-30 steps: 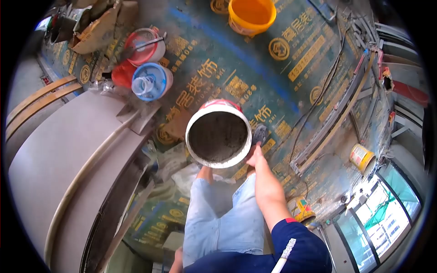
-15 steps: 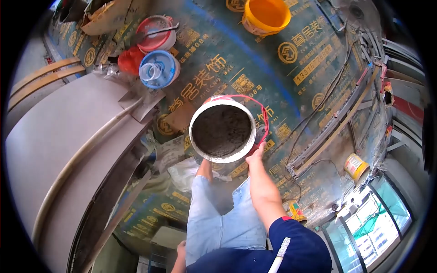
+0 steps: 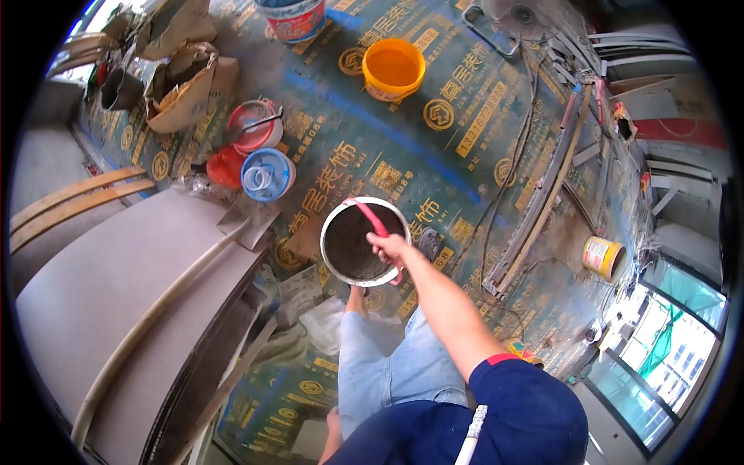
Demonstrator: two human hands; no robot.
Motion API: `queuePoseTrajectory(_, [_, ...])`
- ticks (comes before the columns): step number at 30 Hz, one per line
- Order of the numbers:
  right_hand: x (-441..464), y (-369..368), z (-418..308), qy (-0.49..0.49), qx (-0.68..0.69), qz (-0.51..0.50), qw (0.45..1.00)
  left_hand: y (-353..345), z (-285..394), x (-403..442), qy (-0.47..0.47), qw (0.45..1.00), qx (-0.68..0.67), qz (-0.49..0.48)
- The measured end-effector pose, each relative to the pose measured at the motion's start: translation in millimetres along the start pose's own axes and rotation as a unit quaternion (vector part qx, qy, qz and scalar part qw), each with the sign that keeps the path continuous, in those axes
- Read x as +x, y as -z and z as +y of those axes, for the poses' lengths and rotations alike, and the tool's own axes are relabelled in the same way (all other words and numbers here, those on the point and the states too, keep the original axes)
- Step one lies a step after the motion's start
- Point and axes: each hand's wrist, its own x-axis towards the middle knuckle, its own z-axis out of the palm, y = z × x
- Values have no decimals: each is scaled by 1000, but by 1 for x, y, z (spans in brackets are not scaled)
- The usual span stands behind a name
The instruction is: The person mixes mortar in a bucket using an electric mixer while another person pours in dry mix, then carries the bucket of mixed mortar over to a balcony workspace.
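My right hand (image 3: 387, 249) is closed around the red handle of a white bucket (image 3: 328, 260). Dark grey, mortar-like material (image 3: 350, 240) fills much of the bucket's inside. The handle arches over the rim, and a shoe (image 3: 428, 242) shows beside the bucket. Down at my side, my left hand (image 3: 333, 420) is only partly visible beside my leg; its fingers cannot be made out.
A blue-lidded bucket (image 3: 280, 175), a red-lidded bucket (image 3: 267, 138) and a yellow bucket (image 3: 393, 94) stand ahead. A long-handled shovel (image 3: 252, 225) lies across the pale board (image 3: 116, 287) at left. Metal strips (image 3: 535, 209) and cables lie right.
My right hand has moved from the bucket's side onto its red handle, which now arches over the opening. The view has shifted, showing more of the floor ahead.
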Motion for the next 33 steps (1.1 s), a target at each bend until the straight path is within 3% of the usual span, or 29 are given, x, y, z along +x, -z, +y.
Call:
queuePoseTrajectory(1, [-5, -14, 2, -15, 8, 7, 1000, 2, -9, 3, -47, 995, 88, -8])
queuePoseTrajectory(2, [-10, -27, 4, 19, -19, 22, 999, -1, -59, 34, -40, 998, -35, -16])
queuePoseTrajectory(3, [-12, -38, 8, 53, -47, 36, 997, -4, -75, 42, -93, 995, 19, -4])
queuePoseTrajectory(5, [-6, -53, 17, 75, -65, 44, 994, -19, -35, 1, -118, 990, 78, -1])
queuePoseTrajectory(7, [-7, -51, 25, 13, -82, 23, 996, -28, -23, -10, -136, 988, 74, -3])
queuePoseTrajectory(11, [-26, -54, 35, 21, -139, 149, 979, -39, -9, -8, -166, 984, 63, -6])
queuePoseTrajectory(17, [-42, -51, 48, 47, -52, 152, 986, -30, 28, 17, -202, 978, 52, -1])
queuePoseTrajectory(19, [-62, -45, 54, 17, -97, 158, 982, -24, 57, 25, -217, 974, 56, -4])
queuePoseTrajectory(21, [-80, -47, 68, 53, -133, 197, 970, -7, 90, 39, -241, 968, 71, -9])
queuePoseTrajectory(22, [-43, -37, 99, 94, -162, 205, 961, 3, 109, 48, -255, 963, 88, -17])
queuePoseTrajectory(23, [-75, -38, 98, 106, -158, 196, 962, 16, 129, 57, -268, 957, 112, -29])
queuePoseTrajectory(24, [-62, -34, 112, 74, -169, 184, 965, 27, 153, 65, -281, 949, 136, -40])
queuePoseTrajectory(33, [-130, -18, 161, 53, -39, 276, 959, 37, 265, 75, -355, 899, 248, -65])
